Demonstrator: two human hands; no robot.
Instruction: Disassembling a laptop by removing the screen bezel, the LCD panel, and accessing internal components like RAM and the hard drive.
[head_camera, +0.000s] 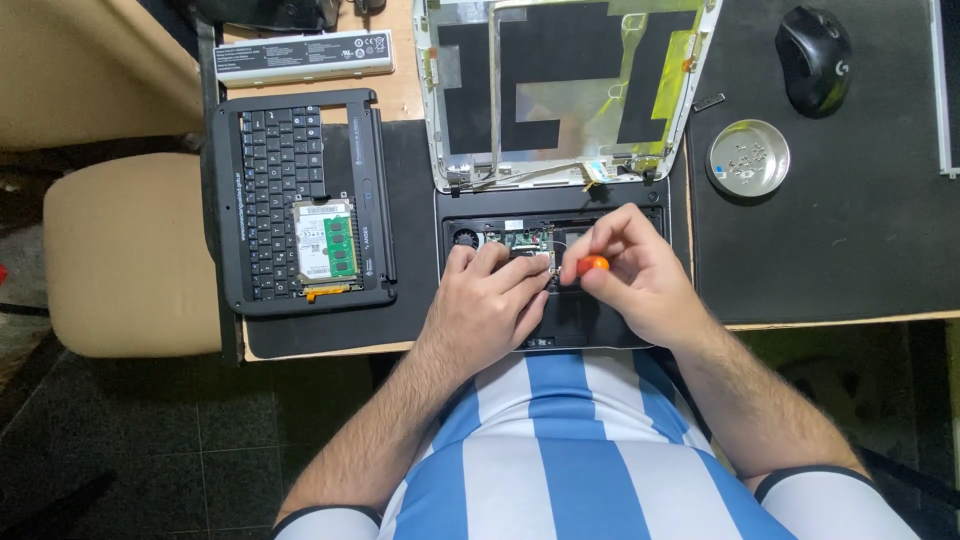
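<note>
A black laptop base (600, 205) lies opened up at the desk's front edge, its circuit board exposed. Behind it lies the stripped lid shell (560, 90), silver foil and black patches showing. My right hand (635, 275) is shut on a small screwdriver with an orange handle (592, 265), its tip down in the base. My left hand (485, 300) rests flat on the base beside it, fingertips touching the board area near the screwdriver tip.
A removed keyboard panel (285, 160) lies at the left, a hard drive and green memory stick (326, 240) on top. A grey battery (305, 55) sits behind it. A round metal dish of screws (748, 157) and black mouse (813, 58) are on the right. A beige chair (130, 255) stands left.
</note>
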